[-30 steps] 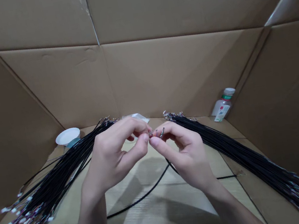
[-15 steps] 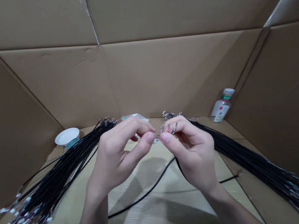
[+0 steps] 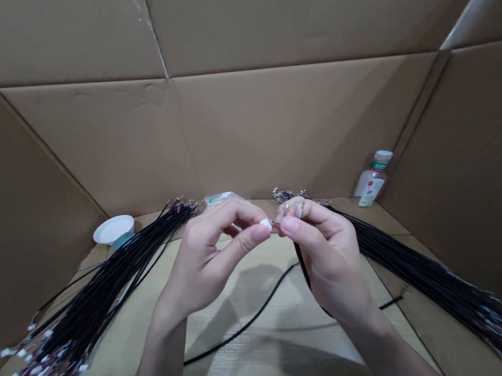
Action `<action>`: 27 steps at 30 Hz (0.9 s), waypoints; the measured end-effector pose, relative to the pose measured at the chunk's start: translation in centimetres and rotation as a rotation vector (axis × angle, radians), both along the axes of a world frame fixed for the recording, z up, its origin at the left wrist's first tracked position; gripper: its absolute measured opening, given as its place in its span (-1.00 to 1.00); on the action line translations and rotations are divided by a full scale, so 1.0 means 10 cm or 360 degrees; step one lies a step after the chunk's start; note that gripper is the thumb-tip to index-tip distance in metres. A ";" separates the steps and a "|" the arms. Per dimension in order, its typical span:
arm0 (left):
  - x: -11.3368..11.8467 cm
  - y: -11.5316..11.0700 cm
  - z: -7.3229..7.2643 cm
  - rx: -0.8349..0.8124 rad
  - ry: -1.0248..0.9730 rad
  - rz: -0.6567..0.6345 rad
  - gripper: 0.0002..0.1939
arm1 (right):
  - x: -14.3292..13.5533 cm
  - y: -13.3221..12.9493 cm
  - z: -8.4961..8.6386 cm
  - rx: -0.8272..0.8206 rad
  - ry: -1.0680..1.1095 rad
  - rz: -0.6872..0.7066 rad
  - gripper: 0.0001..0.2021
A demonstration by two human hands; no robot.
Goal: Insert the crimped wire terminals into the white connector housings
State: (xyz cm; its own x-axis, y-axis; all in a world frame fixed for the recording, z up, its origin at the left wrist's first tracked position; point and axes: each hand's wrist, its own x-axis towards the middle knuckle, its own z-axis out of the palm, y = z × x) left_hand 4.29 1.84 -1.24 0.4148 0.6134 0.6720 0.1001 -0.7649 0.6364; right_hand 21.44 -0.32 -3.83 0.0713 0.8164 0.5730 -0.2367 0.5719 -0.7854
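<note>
My left hand (image 3: 224, 244) pinches a small white connector (image 3: 265, 224) between thumb and index finger, near the middle of the view. Close on its right, my right hand (image 3: 324, 240) grips the thin coloured wires (image 3: 300, 209) at the end of a black cable (image 3: 304, 269). That cable runs down past the palm. One wire reaches from the right fingertips to the connector; whether it is inserted cannot be made out. Another black cable (image 3: 250, 326) lies curved on the work surface below my hands.
Black cables with white connectors (image 3: 101, 303) lie at left, another cable bundle (image 3: 417, 263) at right. A white bowl (image 3: 113, 229), a plastic bag (image 3: 224, 199) and a bottle (image 3: 372, 180) stand near the cardboard wall (image 3: 270, 127).
The white connector now shows clearly at my left fingertips. Both hands have shifted slightly to the right, and the black cable hanging from my right hand is more visible.
</note>
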 end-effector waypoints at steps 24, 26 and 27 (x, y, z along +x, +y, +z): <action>-0.05 0.07 -0.02 0.0189 0.0054 -0.0073 -0.96 | 0.12 -0.09 0.13 0.0010 -0.0386 -0.0117 -0.82; -0.06 0.07 -0.02 0.0229 0.0041 -0.0071 -0.96 | 0.12 -0.09 0.13 0.0011 -0.0396 -0.0119 -0.82; -0.06 0.07 -0.02 0.0243 0.0039 -0.0069 -0.96 | 0.11 -0.09 0.13 0.0017 -0.0405 -0.0128 -0.82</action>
State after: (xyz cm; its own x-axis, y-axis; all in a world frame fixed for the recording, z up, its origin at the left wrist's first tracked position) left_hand 3.69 2.56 -1.42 0.4560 0.4862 0.7454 0.0788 -0.8563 0.5104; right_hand 22.58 -1.25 -2.52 -0.0120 0.8078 0.5893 0.0141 0.5895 -0.8077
